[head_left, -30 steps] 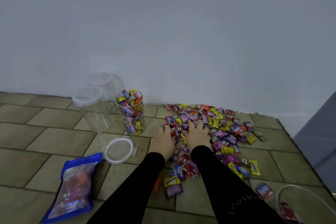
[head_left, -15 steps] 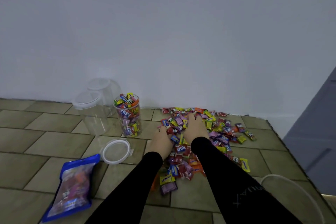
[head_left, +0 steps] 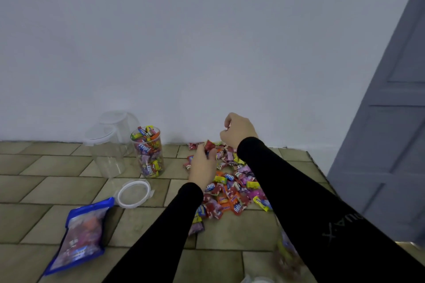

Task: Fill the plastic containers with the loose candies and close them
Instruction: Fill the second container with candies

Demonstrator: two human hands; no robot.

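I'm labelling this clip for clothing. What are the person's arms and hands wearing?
Both arms are in long, close-fitting black sleeves that end at the wrists. The right sleeve carries faint grey lettering on the forearm, too dim to read fully. The left hand and right hand are bare: no gloves, and no rings or watch visible.
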